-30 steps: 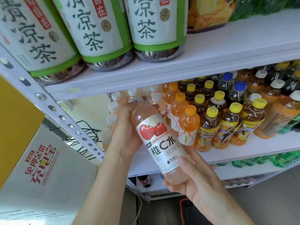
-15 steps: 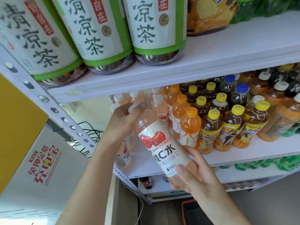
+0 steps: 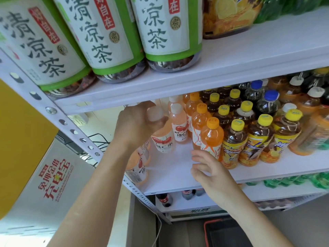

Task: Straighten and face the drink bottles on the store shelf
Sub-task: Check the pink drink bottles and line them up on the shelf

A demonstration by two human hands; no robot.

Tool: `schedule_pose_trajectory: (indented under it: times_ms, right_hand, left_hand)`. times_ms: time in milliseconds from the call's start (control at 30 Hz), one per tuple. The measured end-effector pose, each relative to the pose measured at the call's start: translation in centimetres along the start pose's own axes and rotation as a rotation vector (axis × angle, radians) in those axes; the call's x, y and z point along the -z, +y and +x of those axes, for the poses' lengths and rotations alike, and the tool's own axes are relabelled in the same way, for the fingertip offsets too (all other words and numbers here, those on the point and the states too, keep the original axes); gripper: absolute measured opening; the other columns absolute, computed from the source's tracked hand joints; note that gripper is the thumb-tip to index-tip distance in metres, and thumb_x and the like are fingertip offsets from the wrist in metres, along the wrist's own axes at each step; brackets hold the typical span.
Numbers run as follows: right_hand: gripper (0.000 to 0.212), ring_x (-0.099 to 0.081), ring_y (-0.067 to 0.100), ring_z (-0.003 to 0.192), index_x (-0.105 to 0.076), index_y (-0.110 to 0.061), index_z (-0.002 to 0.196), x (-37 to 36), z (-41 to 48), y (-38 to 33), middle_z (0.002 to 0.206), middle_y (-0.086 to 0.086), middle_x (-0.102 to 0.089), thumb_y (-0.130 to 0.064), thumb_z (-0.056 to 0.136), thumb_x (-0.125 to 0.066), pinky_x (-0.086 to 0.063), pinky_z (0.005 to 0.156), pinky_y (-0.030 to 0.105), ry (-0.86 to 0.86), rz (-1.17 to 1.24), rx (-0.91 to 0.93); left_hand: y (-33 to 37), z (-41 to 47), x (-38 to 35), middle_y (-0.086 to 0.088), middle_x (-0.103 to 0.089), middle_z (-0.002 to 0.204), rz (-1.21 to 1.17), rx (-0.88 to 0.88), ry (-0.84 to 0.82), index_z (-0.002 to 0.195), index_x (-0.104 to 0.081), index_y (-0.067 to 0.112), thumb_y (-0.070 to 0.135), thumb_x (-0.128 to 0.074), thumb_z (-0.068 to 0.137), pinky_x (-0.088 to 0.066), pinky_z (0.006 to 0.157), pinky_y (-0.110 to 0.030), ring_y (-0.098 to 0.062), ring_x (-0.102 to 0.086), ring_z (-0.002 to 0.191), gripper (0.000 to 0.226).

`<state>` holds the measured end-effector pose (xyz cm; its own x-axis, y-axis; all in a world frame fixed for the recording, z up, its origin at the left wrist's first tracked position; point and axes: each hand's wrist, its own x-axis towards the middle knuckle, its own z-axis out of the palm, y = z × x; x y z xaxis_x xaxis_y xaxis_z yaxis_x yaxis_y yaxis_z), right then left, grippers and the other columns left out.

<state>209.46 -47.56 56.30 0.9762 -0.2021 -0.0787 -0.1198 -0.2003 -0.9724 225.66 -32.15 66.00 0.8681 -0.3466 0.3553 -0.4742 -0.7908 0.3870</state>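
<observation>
My left hand (image 3: 138,123) grips the top of a pink cherry vitamin-water bottle (image 3: 162,139), which stands on the white middle shelf (image 3: 170,172) with its cherry label facing out. My right hand (image 3: 207,168) hovers just above the shelf front with loosely curled fingers and holds nothing; it is near the front orange soda bottle (image 3: 211,138). More pink bottles (image 3: 179,125) stand behind, and another pink bottle (image 3: 137,168) sits at the shelf's left edge below my left wrist.
Rows of orange soda, yellow-capped iced tea bottles (image 3: 233,141) and blue-capped bottles (image 3: 268,102) fill the shelf to the right. Large herbal tea bottles (image 3: 110,36) stand on the shelf above. A perforated shelf post (image 3: 53,111) runs down the left. Cola bottles (image 3: 164,199) sit lower.
The pink bottle went from tilted in both hands in front of the shelf to standing upright on it. My right hand let go; my left hand moved to its cap.
</observation>
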Motion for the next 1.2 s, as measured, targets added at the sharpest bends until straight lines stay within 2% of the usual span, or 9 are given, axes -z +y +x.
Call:
schedule_pose_trajectory:
  times_ms: [133, 200, 433, 700, 833, 900, 1000, 1100, 1200]
  right_hand:
    - [0.036, -0.056, -0.002, 0.112, -0.049, -0.044, 0.115, 0.0, 0.8, -0.1, 0.127, -0.013, -0.054, -0.017, 0.093, -0.060, -0.050, 0.098, 0.036, -0.013, -0.018, 0.001]
    - [0.035, -0.054, 0.000, 0.113, -0.049, -0.039, 0.120, -0.1, 1.1, -0.1, 0.127, -0.012, -0.053, -0.017, 0.094, -0.058, -0.047, 0.097, 0.028, 0.013, -0.117, 0.035]
    - [0.039, -0.051, 0.010, 0.111, -0.057, -0.015, 0.126, 1.1, 3.0, -1.9, 0.120, -0.003, -0.059, -0.006, 0.088, -0.061, -0.039, 0.090, 0.018, 0.226, -0.497, 0.388]
    - [0.037, -0.055, 0.035, 0.109, -0.064, -0.004, 0.116, 1.4, 5.8, -3.0, 0.116, 0.015, -0.062, -0.004, 0.078, -0.063, -0.049, 0.092, 0.043, 0.337, -0.865, 0.506]
    - [0.044, -0.051, 0.035, 0.121, -0.063, -0.008, 0.120, 1.9, 5.7, -2.9, 0.125, 0.015, -0.059, -0.012, 0.076, -0.066, -0.048, 0.091, 0.047, 0.411, -1.045, 0.392]
    - [0.046, -0.050, 0.035, 0.123, -0.062, -0.006, 0.122, 2.0, 5.6, -2.7, 0.128, 0.016, -0.058, -0.013, 0.076, -0.067, -0.047, 0.095, 0.048, 0.402, -1.060, 0.373]
    - [0.049, -0.048, 0.034, 0.128, -0.060, -0.004, 0.124, 2.5, 5.5, -2.5, 0.133, 0.017, -0.056, -0.012, 0.077, -0.068, -0.044, 0.104, 0.046, 0.370, -1.091, 0.372]
    - [0.053, -0.045, 0.032, 0.132, -0.059, -0.006, 0.127, 3.0, 5.2, -2.1, 0.139, 0.014, -0.052, -0.013, 0.075, -0.067, -0.039, 0.107, 0.044, 0.337, -1.144, 0.387]
    - [0.055, -0.039, 0.032, 0.136, -0.057, -0.008, 0.130, 3.3, 5.2, -1.4, 0.145, 0.013, -0.046, -0.016, 0.076, -0.066, -0.035, 0.110, 0.048, 0.306, -1.203, 0.392]
  left_hand:
    - [-2.2, 2.3, -2.9, -0.005, -0.073, 0.100, 0.122, 0.126, -0.056, 0.120, -0.063, 0.024, 0.057, -0.070, 0.078, -0.038, 0.074, -0.028, -0.029, -0.065, 0.098, 0.054]
    - [-2.9, 3.2, -4.7, -0.009, -0.071, 0.107, 0.174, 0.159, -0.073, 0.126, -0.061, 0.021, 0.053, -0.070, 0.081, -0.038, 0.073, -0.028, -0.030, -0.065, 0.100, 0.056]
    - [-5.4, 5.7, -8.5, -0.014, -0.069, 0.109, 0.238, 0.285, -0.130, 0.124, -0.058, 0.014, 0.044, -0.070, 0.085, -0.047, 0.081, -0.035, -0.035, -0.063, 0.103, 0.050]
    - [-6.0, 6.7, -9.6, -0.008, -0.066, 0.109, 0.350, 0.313, -0.093, 0.122, -0.055, 0.016, 0.043, -0.068, 0.085, -0.040, 0.067, -0.034, -0.033, -0.061, 0.104, 0.048]
    - [-4.6, 6.1, -10.2, -0.011, -0.062, 0.116, 0.457, 0.155, 0.007, 0.118, -0.058, 0.013, 0.038, -0.071, 0.082, -0.044, 0.082, -0.038, -0.033, -0.052, 0.115, 0.046]
    - [-2.7, 6.4, -11.2, -0.014, -0.062, 0.123, 0.320, 0.015, 0.015, 0.125, -0.057, 0.015, 0.026, -0.066, 0.083, -0.044, 0.092, -0.040, -0.034, -0.052, 0.119, 0.045]
    - [0.1, 6.8, -13.1, -0.013, -0.042, 0.149, 0.178, -0.146, -0.233, 0.148, -0.035, 0.022, 0.022, -0.063, 0.086, -0.032, 0.110, -0.042, -0.033, -0.036, 0.137, 0.068]
    - [0.7, 6.8, -14.3, -0.010, -0.026, 0.157, 0.145, -0.122, -0.388, 0.152, -0.026, 0.023, 0.014, -0.065, 0.087, -0.037, 0.106, -0.041, -0.035, -0.036, 0.138, 0.077]
    - [0.0, 6.3, -13.9, -0.011, -0.038, 0.143, 0.143, -0.102, -0.317, 0.141, -0.044, 0.024, 0.011, -0.067, 0.087, -0.047, 0.099, -0.041, -0.033, -0.049, 0.126, 0.060]
